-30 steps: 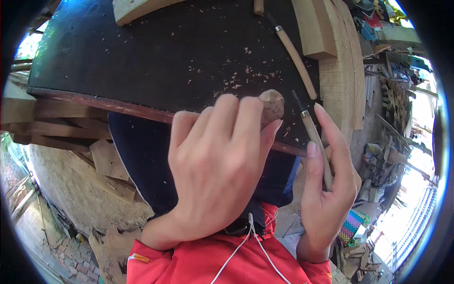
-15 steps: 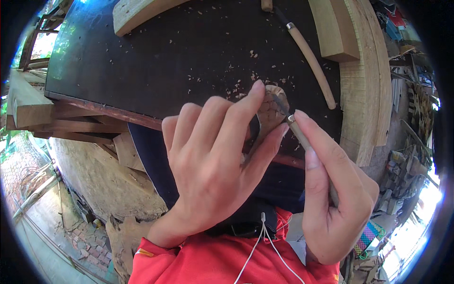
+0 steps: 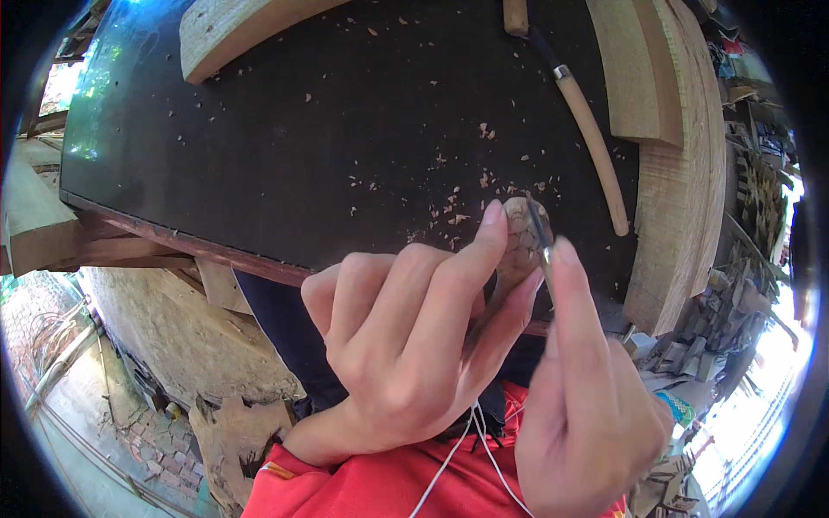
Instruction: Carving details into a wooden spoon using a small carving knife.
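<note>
My left hand (image 3: 401, 337) is closed around a small carved wooden piece (image 3: 518, 242). Scale-like cuts cover the rounded end that shows past the thumb and index finger; the palm hides the rest. In my right hand (image 3: 587, 406) is a slim carving knife (image 3: 540, 229), pinched near its metal collar with the index finger stretched along it. Its thin dark blade lies against the right side of the carved end, close to the left fingertips. Most of the handle is hidden behind the right hand.
Pale wood shavings (image 3: 458, 207) are scattered over the dark table (image 3: 276, 155). A long-handled tool (image 3: 596, 147) rests at the right, beside thick timber pieces (image 3: 665, 173). A curved wooden block (image 3: 229, 39) lies at the far left. White cords (image 3: 449, 462) hang over my red top.
The table and timber sit lower in view. My right hand has turned, so the knife stands steeper and its blade has shifted toward the carving's right edge. The left hand keeps its hold.
</note>
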`<act>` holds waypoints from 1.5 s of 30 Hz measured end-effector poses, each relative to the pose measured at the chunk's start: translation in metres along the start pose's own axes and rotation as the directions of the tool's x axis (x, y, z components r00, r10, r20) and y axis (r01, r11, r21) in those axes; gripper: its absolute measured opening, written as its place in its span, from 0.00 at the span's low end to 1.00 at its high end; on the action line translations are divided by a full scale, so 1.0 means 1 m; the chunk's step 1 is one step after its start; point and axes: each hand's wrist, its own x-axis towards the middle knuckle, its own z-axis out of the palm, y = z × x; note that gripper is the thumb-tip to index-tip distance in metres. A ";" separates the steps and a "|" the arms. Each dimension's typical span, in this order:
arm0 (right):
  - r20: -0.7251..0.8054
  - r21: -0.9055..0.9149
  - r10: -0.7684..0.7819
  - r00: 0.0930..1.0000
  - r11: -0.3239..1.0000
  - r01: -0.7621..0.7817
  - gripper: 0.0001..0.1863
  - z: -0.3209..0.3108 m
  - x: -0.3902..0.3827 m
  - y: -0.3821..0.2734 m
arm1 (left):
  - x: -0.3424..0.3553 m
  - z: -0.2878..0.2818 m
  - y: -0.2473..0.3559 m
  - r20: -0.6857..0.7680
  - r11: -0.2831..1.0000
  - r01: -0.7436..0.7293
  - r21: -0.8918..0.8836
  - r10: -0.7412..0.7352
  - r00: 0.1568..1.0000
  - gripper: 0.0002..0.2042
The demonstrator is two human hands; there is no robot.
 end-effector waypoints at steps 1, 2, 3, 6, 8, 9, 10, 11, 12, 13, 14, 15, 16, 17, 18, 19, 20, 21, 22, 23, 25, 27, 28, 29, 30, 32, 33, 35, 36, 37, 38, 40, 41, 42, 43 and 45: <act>0.018 0.002 0.019 1.000 1.000 -0.019 0.21 0.006 0.003 0.001 | 0.000 0.000 0.001 0.007 1.000 0.007 -0.007 -0.007 1.000 0.25; -0.052 0.069 -0.018 0.998 0.997 0.022 0.22 0.011 0.006 0.003 | 0.000 0.000 0.001 0.011 1.000 0.005 -0.010 -0.005 1.000 0.25; -0.129 0.134 -0.055 0.990 0.988 0.072 0.22 0.017 0.010 0.007 | 0.000 -0.001 0.002 0.015 1.000 0.008 -0.010 -0.008 1.000 0.25; -0.177 0.212 -0.061 0.982 0.972 0.099 0.24 0.018 0.011 0.016 | 0.000 -0.001 0.003 0.023 1.000 0.027 -0.006 -0.027 0.999 0.24; -0.132 0.216 -0.065 0.989 0.972 0.092 0.22 0.007 0.007 0.022 | 0.000 -0.001 0.003 0.029 0.999 0.037 -0.015 -0.036 0.999 0.24; -0.102 0.214 -0.084 0.991 0.971 0.104 0.21 0.000 0.004 0.025 | 0.000 0.000 0.003 0.031 0.999 0.040 -0.023 -0.039 0.999 0.24; -0.071 0.212 -0.103 0.992 0.970 0.116 0.19 -0.008 0.002 0.027 | 0.000 0.000 0.003 0.034 0.999 0.043 -0.025 -0.042 0.999 0.24; -0.043 0.201 -0.118 0.992 0.972 0.124 0.18 -0.013 -0.001 0.028 | 0.000 0.000 0.002 0.038 0.999 0.047 -0.028 -0.046 0.998 0.24; -0.015 0.190 -0.132 0.991 0.973 0.132 0.17 -0.017 -0.002 0.028 | 0.000 0.000 0.002 0.042 0.998 0.048 -0.027 -0.047 0.998 0.24; 0.012 0.180 -0.145 0.989 0.974 0.141 0.17 -0.020 -0.003 0.027 | 0.000 0.000 0.002 0.042 0.999 0.046 -0.026 -0.045 0.998 0.24; 0.022 0.160 -0.139 0.990 0.978 0.133 0.17 -0.022 -0.003 0.026 | 0.000 0.000 0.003 0.043 0.999 0.044 -0.024 -0.043 0.998 0.24; 0.032 0.142 -0.134 0.991 0.982 0.128 0.17 -0.022 -0.003 0.025 | 0.000 0.000 0.003 0.040 0.999 0.042 -0.022 -0.041 0.998 0.24; 0.042 0.125 -0.128 0.991 0.985 0.122 0.17 -0.022 -0.001 0.023 | 0.001 -0.001 0.003 0.043 0.999 0.042 -0.017 -0.042 0.998 0.25; 0.025 0.110 -0.114 0.993 0.988 0.111 0.17 -0.021 0.000 0.020 | 0.001 -0.001 0.003 0.046 0.999 0.043 -0.013 -0.043 0.998 0.25; 0.007 0.094 -0.100 0.995 0.991 0.099 0.17 -0.020 0.001 0.017 | 0.001 -0.001 0.004 0.052 0.999 0.047 -0.009 -0.047 0.998 0.25; -0.012 0.076 -0.085 0.996 0.993 0.086 0.17 -0.019 0.002 0.014 | 0.001 -0.001 0.004 0.056 0.999 0.050 -0.012 -0.049 0.997 0.25; -0.002 0.058 -0.075 0.997 0.995 0.075 0.17 -0.019 0.003 0.012 | 0.001 -0.001 0.004 0.054 0.999 0.048 -0.002 -0.048 0.997 0.25; 0.007 0.041 -0.066 0.998 0.997 0.065 0.17 -0.019 0.003 0.010 | 0.001 0.000 0.004 0.050 0.999 0.044 0.003 -0.044 0.998 0.25; 0.017 0.023 -0.056 0.998 0.998 0.056 0.16 -0.019 0.003 0.008 | 0.001 0.000 0.004 0.046 0.999 0.046 -0.001 -0.046 0.998 0.25; 0.000 -0.005 -0.079 0.997 0.997 0.079 0.16 -0.018 0.003 0.007 | 0.001 0.001 0.004 0.042 0.999 0.049 -0.005 -0.048 0.998 0.25; -0.036 -0.063 -0.127 0.991 0.990 0.124 0.16 -0.013 0.002 0.005 | 0.001 0.003 0.003 0.020 0.999 0.046 -0.027 -0.045 0.999 0.25; -0.039 0.052 -0.034 0.999 0.998 0.036 0.19 -0.002 0.003 0.006 | 0.001 0.003 0.004 0.016 0.999 0.051 -0.017 -0.051 0.999 0.24; -0.042 0.110 0.017 0.999 0.994 -0.012 0.22 0.005 0.003 0.007 | 0.002 0.003 0.004 0.018 0.999 0.052 -0.014 -0.052 0.999 0.24; -0.056 0.111 0.001 0.998 0.994 0.005 0.21 0.011 0.004 0.011 | 0.002 0.003 0.004 0.021 0.999 0.052 -0.011 -0.052 0.998 0.24; -0.066 0.114 -0.021 0.998 0.993 0.028 0.20 0.016 0.003 0.015 | 0.002 0.002 0.005 0.032 0.998 0.068 -0.002 -0.068 0.997 0.24; -0.214 0.191 -0.032 0.976 0.979 0.074 0.19 0.029 0.002 0.026 | 0.002 0.000 0.005 0.036 0.997 0.077 0.013 -0.078 0.996 0.25; -0.352 0.256 -0.016 0.936 0.960 0.113 0.19 0.037 0.003 0.032 | 0.002 -0.001 0.005 0.019 0.997 0.070 0.020 -0.071 0.997 0.25; -0.406 0.331 0.053 0.913 0.939 0.093 0.19 0.041 -0.005 0.045 | 0.002 0.000 0.004 0.028 0.998 0.067 0.012 -0.067 0.997 0.26; -0.378 0.481 0.100 0.920 0.870 0.103 0.19 0.041 -0.010 0.052 | 0.002 0.001 0.003 -0.001 0.997 0.061 -0.048 -0.062 0.998 0.27; -0.346 0.644 0.181 0.921 0.759 0.093 0.17 0.044 -0.015 0.055 | 0.002 0.001 0.002 -0.001 0.990 0.081 -0.118 -0.082 0.997 0.27; -0.334 0.731 0.191 0.923 0.670 0.126 0.17 0.044 -0.020 0.057 | 0.002 0.001 0.002 0.001 0.982 0.084 -0.169 -0.085 0.996 0.27; -0.281 0.847 0.196 0.939 0.511 0.147 0.17 0.047 -0.031 0.058 | 0.003 0.001 0.000 -0.023 0.938 0.088 -0.336 -0.102 0.995 0.23; -0.240 0.884 0.184 0.953 0.447 0.136 0.17 0.048 -0.037 0.055 | 0.003 -0.001 0.000 0.003 0.876 0.142 -0.462 -0.158 0.987 0.22; -0.206 0.912 0.154 0.966 0.389 0.132 0.17 0.048 -0.042 0.053 | 0.003 -0.004 0.001 0.001 0.802 0.126 -0.584 -0.154 0.988 0.20; -0.172 0.936 0.124 0.977 0.329 0.123 0.18 0.049 -0.048 0.049 | 0.003 -0.007 0.002 -0.001 0.770 0.092 -0.632 -0.119 0.993 0.19; -0.118 0.968 0.062 0.991 0.228 0.101 0.19 0.048 -0.057 0.043 | 0.000 -0.018 0.007 0.069 0.619 0.122 -0.776 -0.108 0.992 0.18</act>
